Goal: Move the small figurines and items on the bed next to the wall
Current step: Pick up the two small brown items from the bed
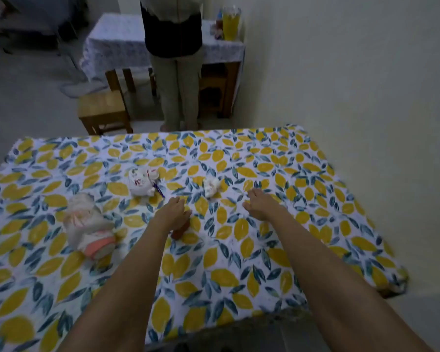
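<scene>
L hand (175, 209) is being held palm-down over bed (302, 224), fingers loosely spread, nothing gripped; a small red-brown item (180, 231) is lying just under its wrist, partly hidden, contact not determinable. R hand (258, 202) is being held open and flat, empty, near bed centre. Small white figurine (212, 187) is lying between both hands, just beyond fingertips, apart from them. White figurine w/ red marks (142, 182) is lying further left, a purple cord beside it. Large figurine w/ pink base (89, 226) is lying tipped over, well left of L forearm. Wall (353, 85) is running along bed's right side. Second person (175, 72) is standing beyond bed, by a cloth-covered bench (112, 41).
</scene>
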`<state>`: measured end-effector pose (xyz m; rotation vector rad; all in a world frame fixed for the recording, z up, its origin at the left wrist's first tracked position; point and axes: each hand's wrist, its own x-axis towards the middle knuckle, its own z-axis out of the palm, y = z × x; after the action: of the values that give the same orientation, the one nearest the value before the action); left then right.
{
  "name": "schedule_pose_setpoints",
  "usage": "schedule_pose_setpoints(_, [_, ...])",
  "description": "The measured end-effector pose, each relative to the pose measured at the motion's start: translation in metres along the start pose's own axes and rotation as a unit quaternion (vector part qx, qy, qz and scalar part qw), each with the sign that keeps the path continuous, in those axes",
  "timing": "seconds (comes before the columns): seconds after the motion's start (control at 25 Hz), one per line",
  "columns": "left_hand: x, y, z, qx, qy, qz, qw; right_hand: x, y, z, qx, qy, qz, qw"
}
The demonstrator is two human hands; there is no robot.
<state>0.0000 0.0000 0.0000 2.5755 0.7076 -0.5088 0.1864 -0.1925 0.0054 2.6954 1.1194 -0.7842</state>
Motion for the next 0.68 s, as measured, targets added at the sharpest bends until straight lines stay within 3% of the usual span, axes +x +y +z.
schedule_pose_setpoints(0.24, [0.004,-0.009,0.049,0.001,0.030,-0.024,0.999,0.018,0.038,0.048,-0.067,0.042,0.065,0.995])
schedule_pose_setpoints(0.4, [0.011,-0.007,0.047,-0.055,0.052,-0.037,0.996,0.024,0.048,0.048,-0.069,0.115,0.048,0.990])
schedule_pose_setpoints(0.52, [0.018,0.004,0.042,-0.141,0.094,-0.010,0.985,0.031,0.050,0.043,0.029,0.152,0.129,0.979])
schedule_pose_setpoints(0.68, [0.030,0.037,0.032,-0.213,0.126,0.046,0.968,0.035,0.052,0.049,0.208,0.199,0.238,0.927])
